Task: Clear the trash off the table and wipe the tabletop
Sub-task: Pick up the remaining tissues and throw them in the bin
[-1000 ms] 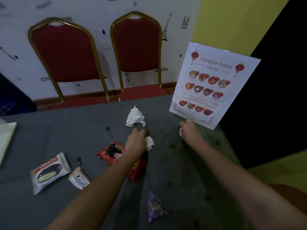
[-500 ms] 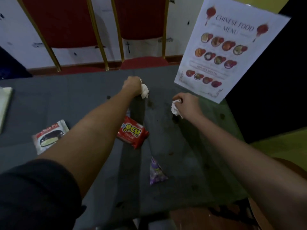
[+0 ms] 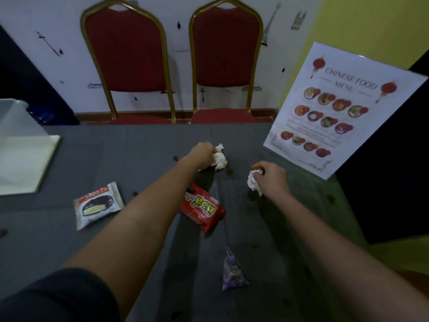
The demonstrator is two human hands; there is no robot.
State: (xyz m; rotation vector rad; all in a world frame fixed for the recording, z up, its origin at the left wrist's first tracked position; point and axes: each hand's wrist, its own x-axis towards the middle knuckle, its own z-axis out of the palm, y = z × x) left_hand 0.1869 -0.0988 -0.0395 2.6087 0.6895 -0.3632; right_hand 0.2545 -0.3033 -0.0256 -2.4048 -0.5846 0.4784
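Head view over grey table [image 3: 69, 240]; red snack packet [image 3: 201, 209] taken as landmark, lying flat near table centre.

Beyond packet, toward chairs: left hand [image 3: 203, 152], fingers curled tight round crumpled white tissue [image 3: 219, 158], wad bulging out on menu side and close to tabletop; contact with surface not determinable.

Right of packet, nearer menu: right hand [image 3: 271, 177], fingers closed round second crumpled tissue [image 3: 254, 182], tail of wad hanging below fist toward tabletop.

Left of packet, well apart: Choco Pie wrapper [image 3: 97, 205], flat, label up.

Nearer camera than packet: purple wrapper [image 3: 232, 270], triangular, lying alone.

Scattered round packet: dark spots and smears on tabletop, one just right of left-hand tissue.

Far left of packet: translucent container [image 3: 16, 126] at table edge, resting on pale board [image 3: 34, 168].

Right of packet, past right hand: laminated menu card [image 3: 343, 108], upright, tilted, headed "Chinese Food Menu".

Behind table, beyond packet: two red chairs [image 3: 130, 49] with gold frames, side by side against white wall.
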